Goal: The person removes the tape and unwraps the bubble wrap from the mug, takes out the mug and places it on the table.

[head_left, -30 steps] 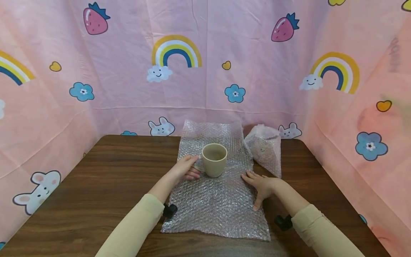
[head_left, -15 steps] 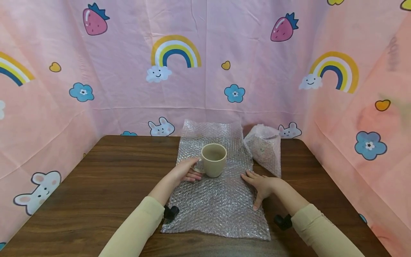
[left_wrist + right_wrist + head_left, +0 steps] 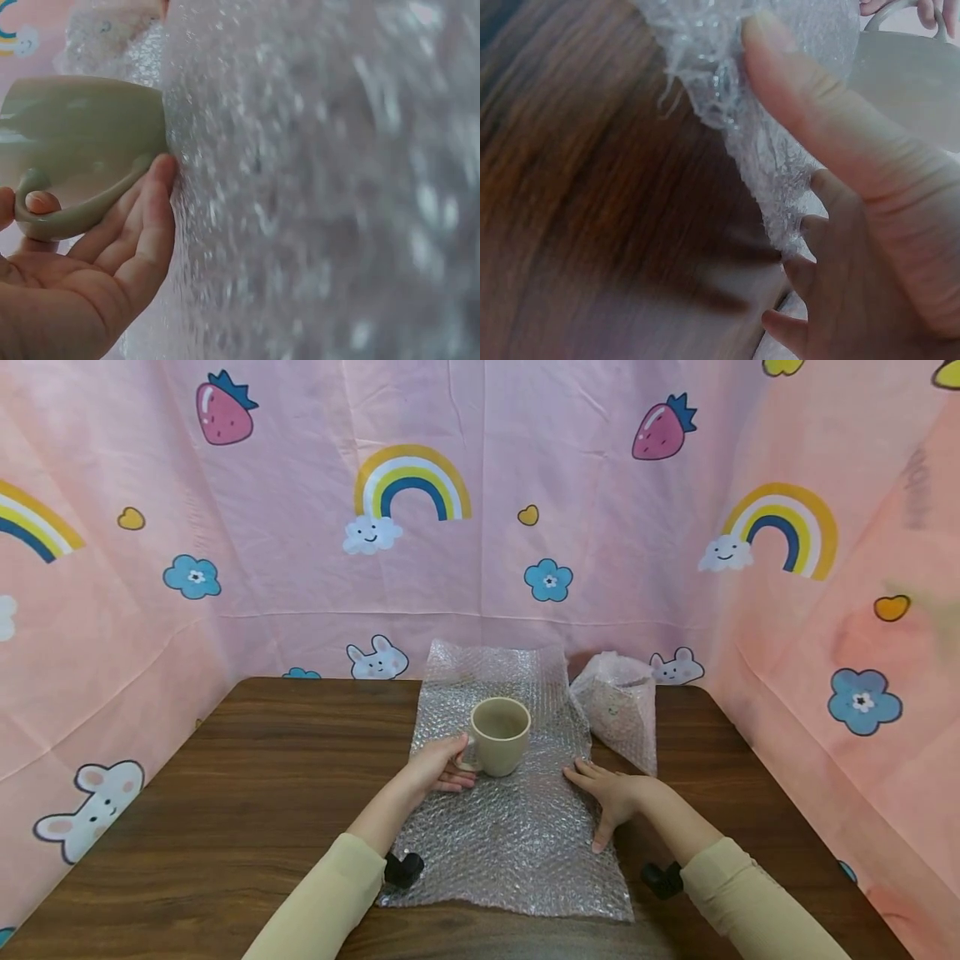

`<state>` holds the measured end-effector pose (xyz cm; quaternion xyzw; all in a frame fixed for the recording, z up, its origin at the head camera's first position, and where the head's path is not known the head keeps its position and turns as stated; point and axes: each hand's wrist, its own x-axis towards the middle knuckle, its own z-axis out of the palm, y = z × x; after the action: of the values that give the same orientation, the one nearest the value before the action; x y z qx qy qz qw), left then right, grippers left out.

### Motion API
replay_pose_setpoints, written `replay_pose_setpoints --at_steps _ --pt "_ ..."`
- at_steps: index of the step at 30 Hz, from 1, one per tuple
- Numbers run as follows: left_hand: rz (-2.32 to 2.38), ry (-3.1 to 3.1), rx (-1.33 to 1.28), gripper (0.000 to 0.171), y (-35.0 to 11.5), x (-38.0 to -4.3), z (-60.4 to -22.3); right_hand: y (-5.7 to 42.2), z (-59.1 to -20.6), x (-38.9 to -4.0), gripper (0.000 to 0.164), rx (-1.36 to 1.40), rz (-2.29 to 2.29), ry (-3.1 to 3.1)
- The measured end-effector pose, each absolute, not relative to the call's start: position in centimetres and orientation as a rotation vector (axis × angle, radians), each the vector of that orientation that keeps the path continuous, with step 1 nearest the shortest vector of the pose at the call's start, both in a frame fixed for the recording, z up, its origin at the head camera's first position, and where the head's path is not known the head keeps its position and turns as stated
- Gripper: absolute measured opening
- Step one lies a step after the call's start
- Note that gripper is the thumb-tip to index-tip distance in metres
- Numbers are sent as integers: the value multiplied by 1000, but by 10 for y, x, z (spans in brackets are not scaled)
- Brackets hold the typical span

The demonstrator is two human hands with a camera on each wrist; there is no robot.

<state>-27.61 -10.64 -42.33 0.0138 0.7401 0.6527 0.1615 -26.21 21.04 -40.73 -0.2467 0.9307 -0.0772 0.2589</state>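
Observation:
A beige mug [image 3: 501, 747] stands upright on a sheet of bubble wrap [image 3: 510, 852], its handle pointing left. My left hand [image 3: 438, 766] grips that handle; in the left wrist view a fingertip pokes through the handle [image 3: 82, 217] while other fingers reach under toward the mug's base. My right hand [image 3: 618, 793] rests with spread fingers on the right edge of the bubble wrap. The right wrist view has its thumb [image 3: 810, 90] lying over the wrap's edge and the other fingertips along it.
Behind my right hand, a bundle in bubble wrap [image 3: 617, 702] stands at the back right of the dark wooden table [image 3: 300, 760]. A pink patterned cloth [image 3: 480, 568] hangs around the back and sides. The sheet's far end leans up against the cloth.
My left hand has shifted slightly toward the front and its fingers have settled round the mug's handle. The mug has barely moved, and the right hand stays where it was.

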Motion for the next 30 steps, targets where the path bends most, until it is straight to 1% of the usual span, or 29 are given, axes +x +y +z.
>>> replay_pose_setpoints --at_steps 10,17,25,30 --pt "1944 2138 -5 41 -107 -262 -427 207 -408 -261 120 -684 -251 2503" --pt "2002 2144 4 42 -108 -259 -430 207 -408 -260 121 -653 -249 2510" --pt "2080 2140 -31 42 -108 -255 -417 209 -407 -259 121 -633 -257 2516" --pt "2125 2167 11 42 -111 -254 -406 211 -407 -262 121 -629 -265 2507"
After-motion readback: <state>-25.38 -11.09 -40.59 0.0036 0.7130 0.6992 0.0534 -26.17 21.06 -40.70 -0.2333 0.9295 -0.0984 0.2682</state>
